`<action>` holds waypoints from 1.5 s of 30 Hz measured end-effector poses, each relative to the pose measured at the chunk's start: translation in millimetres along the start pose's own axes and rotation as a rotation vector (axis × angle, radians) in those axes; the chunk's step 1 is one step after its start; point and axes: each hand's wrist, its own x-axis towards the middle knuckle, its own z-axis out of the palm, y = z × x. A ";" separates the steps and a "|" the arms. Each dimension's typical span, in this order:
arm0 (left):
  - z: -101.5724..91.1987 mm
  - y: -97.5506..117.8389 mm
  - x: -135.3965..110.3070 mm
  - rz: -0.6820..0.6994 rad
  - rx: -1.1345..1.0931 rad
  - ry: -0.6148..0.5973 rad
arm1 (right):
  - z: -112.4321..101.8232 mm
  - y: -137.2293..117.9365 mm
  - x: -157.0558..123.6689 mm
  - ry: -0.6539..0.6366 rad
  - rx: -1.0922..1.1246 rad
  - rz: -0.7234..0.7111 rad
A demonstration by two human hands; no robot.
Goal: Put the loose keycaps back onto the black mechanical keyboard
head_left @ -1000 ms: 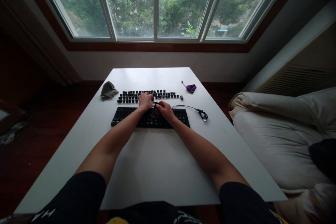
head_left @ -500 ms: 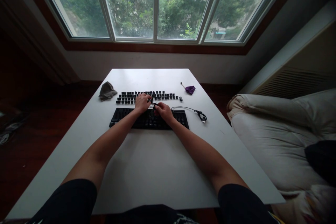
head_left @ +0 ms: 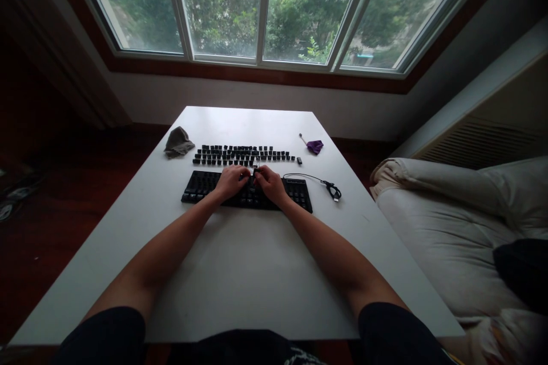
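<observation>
A black keyboard (head_left: 201, 187) lies on the white table (head_left: 248, 274). Rows of loose black keycaps (head_left: 240, 155) are lined up just behind it. My left hand (head_left: 231, 181) rests on the middle of the keyboard with its fingers curled. My right hand (head_left: 269, 181) is beside it, fingers pinched round a small dark thing at the keyboard's back edge; I cannot make out what it is. The two hands nearly touch.
A grey cloth (head_left: 177, 142) lies at the back left of the table, a purple brush (head_left: 313, 145) at the back right. A black cable with a plug (head_left: 329, 187) trails off the keyboard's right end. A white sofa (head_left: 449, 222) stands right of the table.
My left hand has drawn back from the loose keycap rows onto the keyboard, next to my right hand. The view has shifted slightly.
</observation>
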 end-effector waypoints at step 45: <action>1.7 -6.2 -1.7 0.303 -0.246 -0.137 | -7.5 -6.0 -4.3 0.043 -0.245 -0.160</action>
